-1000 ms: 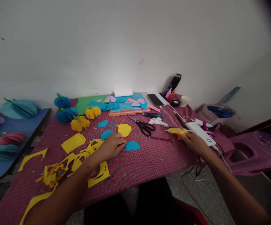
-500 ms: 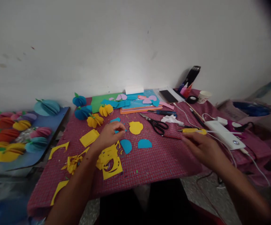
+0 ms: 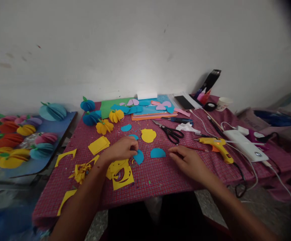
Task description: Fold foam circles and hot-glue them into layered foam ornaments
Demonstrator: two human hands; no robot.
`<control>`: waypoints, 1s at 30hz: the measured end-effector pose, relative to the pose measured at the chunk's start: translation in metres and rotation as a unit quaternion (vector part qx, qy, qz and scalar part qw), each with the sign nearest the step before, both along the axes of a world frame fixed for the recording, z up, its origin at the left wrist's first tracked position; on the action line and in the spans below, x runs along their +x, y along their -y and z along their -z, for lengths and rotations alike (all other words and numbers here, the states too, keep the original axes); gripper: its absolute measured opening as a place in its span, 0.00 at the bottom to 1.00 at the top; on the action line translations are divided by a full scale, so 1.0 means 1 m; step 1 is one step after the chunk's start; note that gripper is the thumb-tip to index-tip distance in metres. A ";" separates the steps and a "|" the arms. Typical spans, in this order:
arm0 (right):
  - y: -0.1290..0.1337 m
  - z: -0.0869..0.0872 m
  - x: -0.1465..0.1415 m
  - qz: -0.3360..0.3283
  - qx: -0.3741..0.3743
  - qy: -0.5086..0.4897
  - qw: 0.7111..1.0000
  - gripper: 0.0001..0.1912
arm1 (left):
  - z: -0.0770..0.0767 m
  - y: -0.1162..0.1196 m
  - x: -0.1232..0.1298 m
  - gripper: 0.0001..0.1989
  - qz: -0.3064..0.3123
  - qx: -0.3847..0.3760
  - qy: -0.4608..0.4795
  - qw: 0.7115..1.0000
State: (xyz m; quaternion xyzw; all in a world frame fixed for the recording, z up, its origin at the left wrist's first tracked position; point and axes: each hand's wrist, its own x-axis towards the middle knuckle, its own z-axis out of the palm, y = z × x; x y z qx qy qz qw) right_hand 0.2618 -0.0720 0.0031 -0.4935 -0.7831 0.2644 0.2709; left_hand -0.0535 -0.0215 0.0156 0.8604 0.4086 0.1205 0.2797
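My left hand is over the blue paper pieces left of centre, fingers curled down and closed; whatever may be between them is hidden. Its fingertips meet the edge of a blue half-circle, and another blue piece shows just behind. My right hand is low over the cloth, fingers loosely stretched leftward, with nothing visible in them. Left of its fingertips lies a second blue half-circle, apart from the hand. A yellow pumpkin-shaped paper cutout lies between and beyond the hands.
A yellow glue gun lies at right, near a white power bank with cables. Black scissors lie mid-table. Yellow paper scraps are at left; finished paper pumpkins stand on a blue side table.
My right hand has moved left, away from the glue gun toward the blue half-circle. My left hand has come slightly nearer to me. The view has shifted a little.
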 end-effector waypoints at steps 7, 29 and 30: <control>-0.010 -0.013 -0.013 -0.013 -0.094 -0.145 0.985 0.14 | -0.010 0.008 0.012 0.09 -0.063 -0.149 0.189 0.969; -0.035 0.008 -0.025 0.042 -0.193 -0.106 0.975 0.09 | 0.018 0.015 0.069 0.08 -0.117 -0.113 0.210 0.964; -0.035 0.008 -0.025 0.039 -0.177 -0.091 0.979 0.09 | 0.018 0.015 0.070 0.08 -0.119 -0.115 0.206 0.964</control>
